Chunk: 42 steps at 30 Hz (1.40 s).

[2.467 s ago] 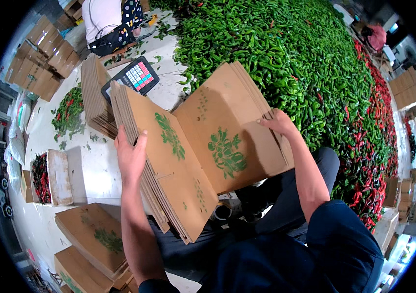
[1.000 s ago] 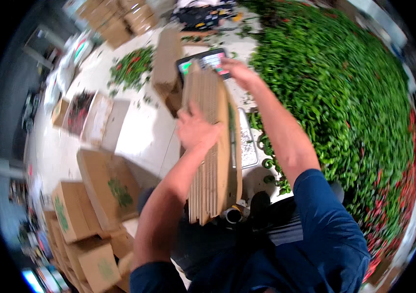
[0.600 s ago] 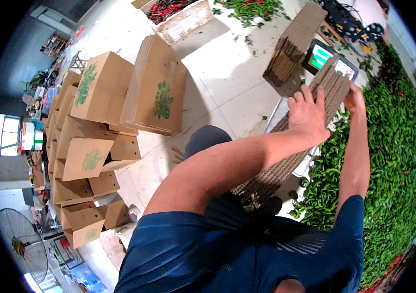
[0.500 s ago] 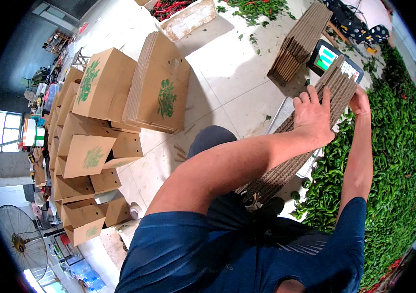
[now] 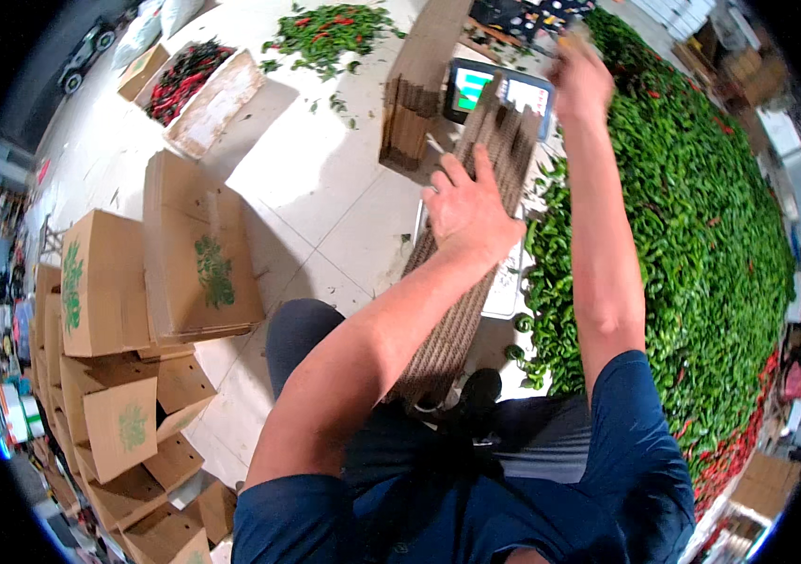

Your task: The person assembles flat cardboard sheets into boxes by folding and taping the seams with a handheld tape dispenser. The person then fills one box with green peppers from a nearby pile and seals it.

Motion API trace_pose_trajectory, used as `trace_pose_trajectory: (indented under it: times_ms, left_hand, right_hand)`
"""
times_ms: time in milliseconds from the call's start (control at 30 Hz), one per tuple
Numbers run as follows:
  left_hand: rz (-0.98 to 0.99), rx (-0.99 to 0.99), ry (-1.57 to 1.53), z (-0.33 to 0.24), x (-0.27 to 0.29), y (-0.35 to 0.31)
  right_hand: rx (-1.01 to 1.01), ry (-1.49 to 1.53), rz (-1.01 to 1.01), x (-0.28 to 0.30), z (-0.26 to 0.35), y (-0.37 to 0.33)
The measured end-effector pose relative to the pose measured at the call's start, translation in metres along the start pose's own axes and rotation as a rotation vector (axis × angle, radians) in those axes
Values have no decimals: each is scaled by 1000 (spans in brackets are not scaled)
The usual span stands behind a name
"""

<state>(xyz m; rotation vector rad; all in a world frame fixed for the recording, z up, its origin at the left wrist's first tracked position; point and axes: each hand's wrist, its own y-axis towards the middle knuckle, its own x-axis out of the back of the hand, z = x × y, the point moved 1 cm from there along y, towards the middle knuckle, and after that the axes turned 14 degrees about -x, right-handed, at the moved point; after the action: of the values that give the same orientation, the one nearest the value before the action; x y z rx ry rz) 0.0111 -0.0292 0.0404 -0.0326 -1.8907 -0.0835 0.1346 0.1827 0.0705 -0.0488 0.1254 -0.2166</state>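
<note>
- A stack of flattened corrugated cartons [image 5: 447, 338] is stood on edge near the person's bent left knee [image 5: 302, 334], a pale plate [image 5: 504, 289] partly covered by it.
- Its upper edges are covered by the left hand [image 5: 471, 211], fingers spread.
- The right hand [image 5: 584, 85] is raised apart from the stack, beside a lit keypad unit [image 5: 470, 88]; its grip cannot be told, being blurred.
- Heaped green chillies [image 5: 692, 235] are spread rightward.

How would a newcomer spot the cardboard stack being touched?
Find the huge green pepper pile on the right. Just left of it, a ridged brown cardboard stack points toward the lit screen. Unlike the neighbouring stacks, it has the left hand on top.
</note>
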Motion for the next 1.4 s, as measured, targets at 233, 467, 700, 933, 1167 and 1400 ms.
trace_pose_trajectory:
  times_ms: [233,467,700,933,1167,1400]
  left_hand:
    - [-20,-5,88,-6,-10,7]
    - [15,-6,76,-9,-5,7]
    - [28,3,54,-4,-6,5]
    - [-2,-43,88,8,-20,11]
    - [44,-45,83,4,-19,19]
    - [106,-6,15,-22,-8,11]
  right_hand:
    - [646,-783,94,6,35,-114]
    - [-174,-803,415,119,-97,-233]
    - [-54,-716,122,86,-100,-266]
    - [-50,-766,31,80,-108,-260]
    - [-263,-1060,-112,194,-247,-259]
    - [-491,-1435,954,180,-252,-331]
